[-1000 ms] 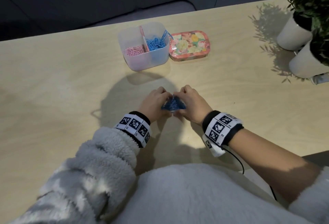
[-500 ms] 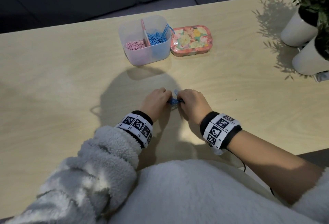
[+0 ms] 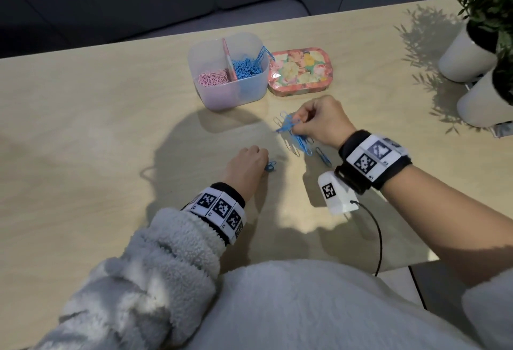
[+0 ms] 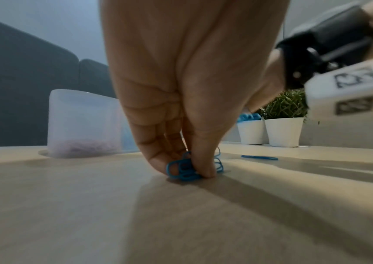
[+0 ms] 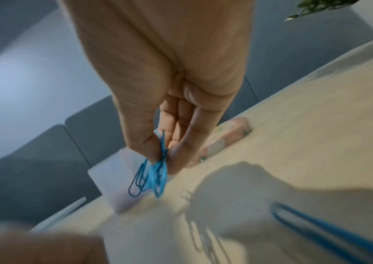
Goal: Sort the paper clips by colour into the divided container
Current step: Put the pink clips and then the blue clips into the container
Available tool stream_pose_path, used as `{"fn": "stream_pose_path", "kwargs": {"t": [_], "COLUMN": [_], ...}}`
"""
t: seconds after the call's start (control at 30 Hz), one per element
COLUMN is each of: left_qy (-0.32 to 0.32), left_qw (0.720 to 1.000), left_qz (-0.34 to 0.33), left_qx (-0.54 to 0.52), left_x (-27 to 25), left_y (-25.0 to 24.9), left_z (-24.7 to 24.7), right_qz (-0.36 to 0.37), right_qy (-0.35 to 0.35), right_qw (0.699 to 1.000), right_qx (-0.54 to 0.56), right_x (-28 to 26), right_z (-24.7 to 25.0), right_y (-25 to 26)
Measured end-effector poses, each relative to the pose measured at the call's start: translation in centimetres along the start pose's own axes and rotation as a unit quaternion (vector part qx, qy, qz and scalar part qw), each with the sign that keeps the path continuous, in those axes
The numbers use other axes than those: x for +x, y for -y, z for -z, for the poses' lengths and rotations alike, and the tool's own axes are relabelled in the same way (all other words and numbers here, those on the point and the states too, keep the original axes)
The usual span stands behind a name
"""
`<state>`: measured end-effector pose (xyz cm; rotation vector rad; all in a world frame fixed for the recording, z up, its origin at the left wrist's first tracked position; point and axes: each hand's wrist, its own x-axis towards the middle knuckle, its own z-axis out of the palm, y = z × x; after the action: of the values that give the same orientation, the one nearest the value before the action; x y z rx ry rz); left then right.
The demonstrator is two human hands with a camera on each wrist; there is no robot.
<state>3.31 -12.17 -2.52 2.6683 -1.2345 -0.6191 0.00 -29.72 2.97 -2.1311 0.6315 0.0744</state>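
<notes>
My right hand (image 3: 322,120) pinches a dangling bunch of blue clips (image 3: 290,127); my left hand (image 3: 245,167) pinches a few blue clips (image 4: 184,169) against the worktop (image 3: 97,141).

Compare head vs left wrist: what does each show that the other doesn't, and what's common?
Head only: the divided container's inside, pink clips in its left compartment and blue clips in its right; the floral tin beside it; the right hand pinching a raised bunch of blue clips.

Left wrist only: the left hand's fingertips pinching a small blue clump against the table.

Both: the left hand, the container, a loose blue clip on the table, the two white plant pots.
</notes>
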Motion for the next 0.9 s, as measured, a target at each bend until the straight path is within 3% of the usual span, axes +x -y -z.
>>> {"fn": "stream_pose_path", "kwargs": {"t": [0.1,0.2,0.47,0.6,0.7,0.8,0.9], "left_qy": [-0.002,-0.009,-0.007,-0.047,-0.112,-0.182,-0.212], "left_qw": [1.0,1.0,0.999,0.994,0.983,0.971,0.965], "left_qz": [-0.014,-0.014,0.024,0.031,0.023,0.036,0.083], "left_qx": [0.007,0.005,-0.037,-0.098,-0.141,-0.154,-0.128], "left_x": [-0.3,-0.8,-1.8,-1.2,0.3,3.1,7.1], "left_y": [0.5,1.1,1.8,2.2,2.2,2.0,1.8], "left_z": [0.2,0.3,0.2,2.0,4.6,8.0,11.7], "right_qz": [0.024,0.041,0.054,0.052,0.064,0.061,0.008], "right_qy": [0.009,-0.028,-0.063,-0.026,-0.019,-0.053,-0.009], "right_qw": [0.999,0.998,0.989,0.987,0.994,0.997,1.0], "right_qx": [0.025,0.027,-0.123,-0.147,-0.083,0.011,0.011], "right_x": [2.7,6.1,12.3,11.9,10.4,8.0,4.0], "right_z": [1.4,1.9,-0.3,-0.8,0.8,2.6,3.1], "right_y": [3.1,6.3,11.3,11.5,10.9,8.2,3.5]}}
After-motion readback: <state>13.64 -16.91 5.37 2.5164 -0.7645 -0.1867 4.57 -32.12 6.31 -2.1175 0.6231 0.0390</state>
